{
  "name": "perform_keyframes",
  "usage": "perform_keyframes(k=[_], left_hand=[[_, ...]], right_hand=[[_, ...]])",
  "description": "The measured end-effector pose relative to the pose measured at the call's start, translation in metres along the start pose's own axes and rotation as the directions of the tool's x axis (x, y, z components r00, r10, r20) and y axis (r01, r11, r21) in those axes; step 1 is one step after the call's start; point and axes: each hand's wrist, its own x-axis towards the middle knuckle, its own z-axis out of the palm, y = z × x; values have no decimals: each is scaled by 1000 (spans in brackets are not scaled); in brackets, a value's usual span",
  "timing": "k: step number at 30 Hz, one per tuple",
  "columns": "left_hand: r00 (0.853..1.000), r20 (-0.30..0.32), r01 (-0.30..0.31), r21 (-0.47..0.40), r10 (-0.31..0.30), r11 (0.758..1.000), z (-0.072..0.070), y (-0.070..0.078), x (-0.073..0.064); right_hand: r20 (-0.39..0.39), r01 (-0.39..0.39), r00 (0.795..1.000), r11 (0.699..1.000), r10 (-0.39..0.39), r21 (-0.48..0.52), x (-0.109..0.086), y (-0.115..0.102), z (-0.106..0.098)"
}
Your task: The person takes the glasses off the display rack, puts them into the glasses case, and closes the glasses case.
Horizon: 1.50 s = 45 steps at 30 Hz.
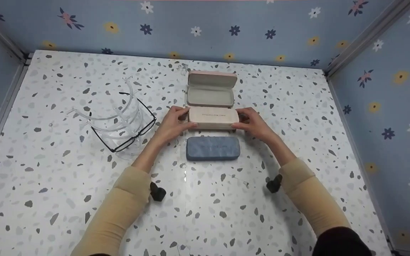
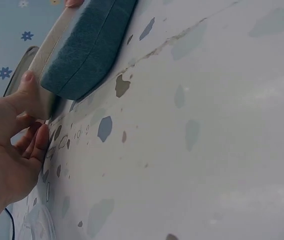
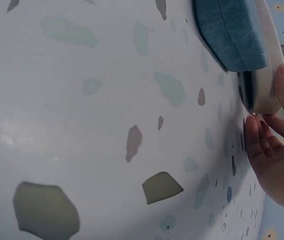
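Where the white desk (image 1: 205, 220) with its terrazzo-like speckling comes nearest the person, two tan fabric sleeves (image 1: 112, 209) cover the forearms, a small black fitting (image 1: 158, 192) beside each.

Next: one blue oblong hard case (image 1: 213, 148), closed, lying crosswise.

Just beyond it: one cream oblong hard case (image 1: 213, 115), closed, lettering on lid too small to read; placed between the blue case and an open one.

Left hand (image 1: 173, 124): clamped on the cream case's left end, thumb at the near side.

Right hand (image 1: 255, 124): clamped on its right end, likewise.

Left of the hands: one clear plastic stand (image 1: 100, 118) with curved bars; with it, one pair of black-framed glasses (image 1: 139, 134), temples pointing away.

Farther: one pinkish oblong case (image 1: 210, 97), grey-lined, lid raised.

Farthest: one blue wall panel (image 1: 212, 39), flower-printed.
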Motion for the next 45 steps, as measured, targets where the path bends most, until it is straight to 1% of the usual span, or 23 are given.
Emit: perform_keyframes(k=[3,6,10,17,24,27,33,36,40,43,45], left_hand=[[1000,-4,-21,9,21,1000,0,0,-1],[999,-5,-41,22,41,999,0,0,-2],[999,-10,-51,36,52,998,1,0,-3],[997,-22,-77,26,78,997,3,-1,-5],[998,-28,-62,-23,62,998,3,-2,-11],[998,-26,-57,-28,57,998,3,-3,-12],[1000,-12,-18,-36,18,999,2,-2,-17],[1000,-10,-18,-57,18,998,3,-3,-19],[999,-25,-26,-108,24,994,5,-3,-24],[998,-55,-41,-138,33,990,6,-3,-32],[996,-78,-52,-154,41,987,6,0,-39]], right_hand=[[-20,4,1000,1000,-4,-2,-1,0,2],[-40,0,999,1000,-1,-25,-2,1,4],[-54,-19,998,998,16,-54,-4,0,6],[-58,-33,998,998,31,-50,-5,0,8],[-53,-29,998,999,27,-36,-8,-2,11],[-49,-22,999,999,21,-24,-11,-3,12],[-29,-12,999,1000,12,2,-15,-3,12],[-31,-15,999,1000,15,7,-16,-2,12],[-77,-19,997,999,23,45,-18,-5,11],[-140,7,990,996,6,92,-19,-10,12],[-182,39,983,994,-20,105,-18,-14,12]])
